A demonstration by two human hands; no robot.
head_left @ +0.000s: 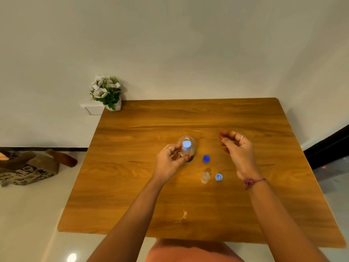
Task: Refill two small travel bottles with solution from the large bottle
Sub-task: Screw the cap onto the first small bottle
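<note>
My left hand (171, 160) grips a small clear travel bottle (186, 151) that wears a light blue cap (186, 143). It stands right in front of the large clear bottle (191, 140), whose rounded outline shows around it. A dark blue cap (206, 159) lies on the table just to the right. Nearer me stands a second small clear bottle (205, 177) with no cap, and its light blue cap (218, 177) lies beside it. My right hand (236, 146) hovers above the table to the right with fingers loosely curled and holds nothing.
The wooden table (188, 205) abuts a white wall. A pot of white flowers (106, 92) stands at its far left corner. A small pale smear (183, 216) marks the near part of the table. A patterned bag (28, 168) lies on the floor at the left.
</note>
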